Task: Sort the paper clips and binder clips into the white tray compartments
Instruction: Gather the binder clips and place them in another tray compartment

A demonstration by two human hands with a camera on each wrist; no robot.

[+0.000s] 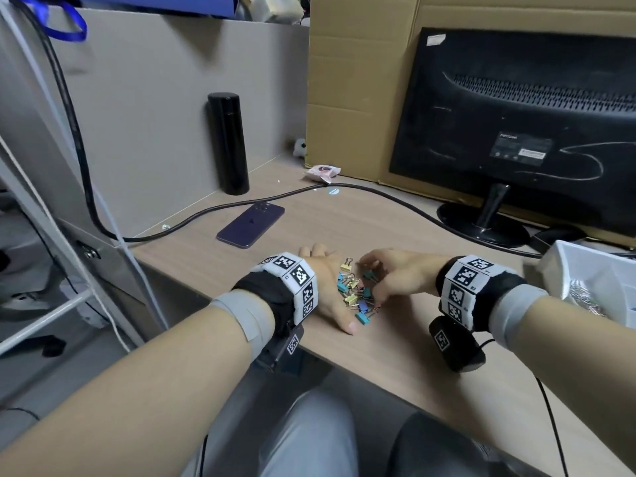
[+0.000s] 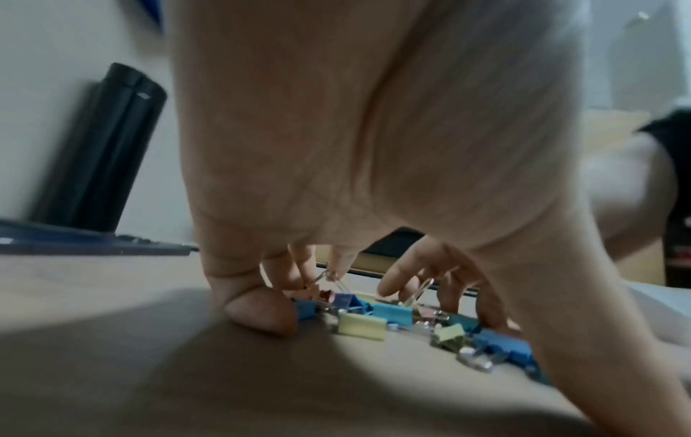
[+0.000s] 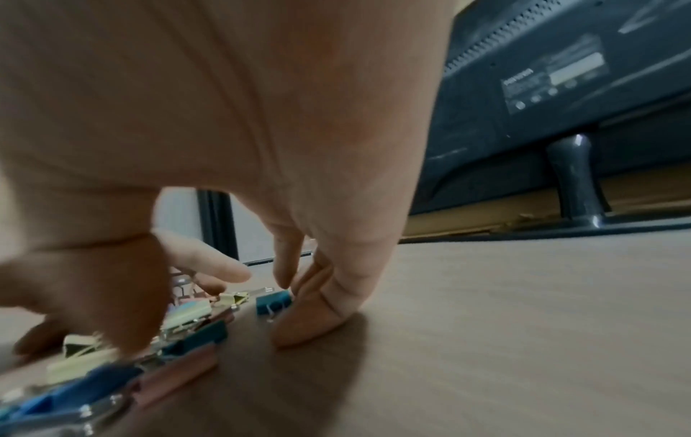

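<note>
A pile of small binder clips (image 1: 356,294) in teal, blue, yellow and pink lies on the wooden desk between my hands. My left hand (image 1: 330,287) stands on its edge against the pile's left side, fingers straight and thumb on the desk. My right hand (image 1: 392,273) arches over the pile from the right, fingertips down among the clips. In the left wrist view a yellow clip (image 2: 361,325) lies under my palm. In the right wrist view a teal clip (image 3: 273,301) sits by my little finger (image 3: 314,322). The white tray (image 1: 564,263) stands at the far right with silver paper clips (image 1: 585,299) in one compartment.
A purple phone (image 1: 251,225), a black flask (image 1: 229,142) and a black cable (image 1: 344,189) lie behind the pile. A monitor (image 1: 516,125) on its round base (image 1: 481,223) and a cardboard sheet (image 1: 358,80) stand at the back right. The desk's front edge runs under my left wrist.
</note>
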